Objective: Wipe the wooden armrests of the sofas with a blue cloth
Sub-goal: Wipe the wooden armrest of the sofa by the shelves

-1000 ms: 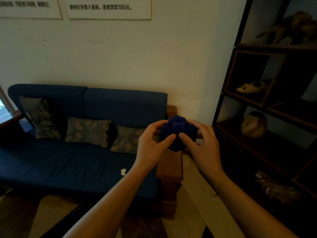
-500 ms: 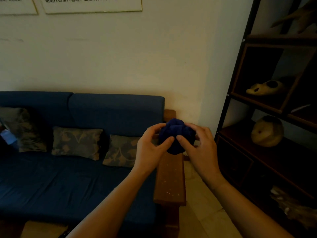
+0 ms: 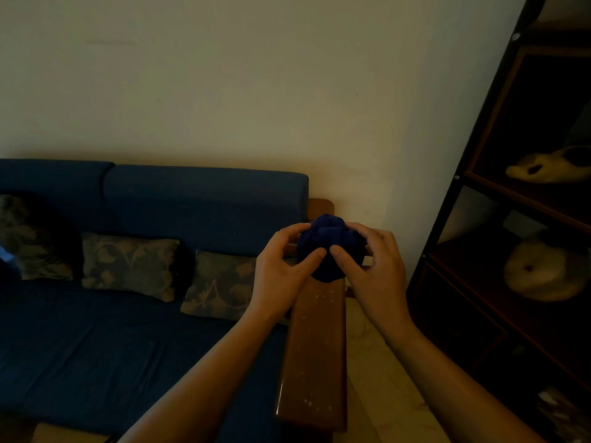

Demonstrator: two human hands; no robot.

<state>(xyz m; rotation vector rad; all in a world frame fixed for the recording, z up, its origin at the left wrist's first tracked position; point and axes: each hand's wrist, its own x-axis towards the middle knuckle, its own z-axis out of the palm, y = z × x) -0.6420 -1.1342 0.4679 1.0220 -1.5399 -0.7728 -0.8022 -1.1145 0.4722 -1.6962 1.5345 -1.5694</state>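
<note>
A bunched-up blue cloth (image 3: 329, 247) is held between both my hands above the far half of the sofa's right wooden armrest (image 3: 315, 356). My left hand (image 3: 281, 276) grips its left side with curled fingers and the thumb on its front. My right hand (image 3: 372, 266) grips its right side the same way. The armrest is a long brown plank with pale specks, running from the near edge toward the wall. Whether the cloth touches the wood is hidden by my hands.
The dark blue sofa (image 3: 96, 346) fills the left, with three patterned cushions (image 3: 128, 266) against its back. A dark wooden shelf unit (image 3: 511, 219) with pale ornaments stands close on the right. A strip of pale floor (image 3: 380, 378) lies between armrest and shelf.
I have come closer to the sofa's right end, so the armrest now looks longer and lies straight under my hands. Both hands keep the same grip on the cloth.
</note>
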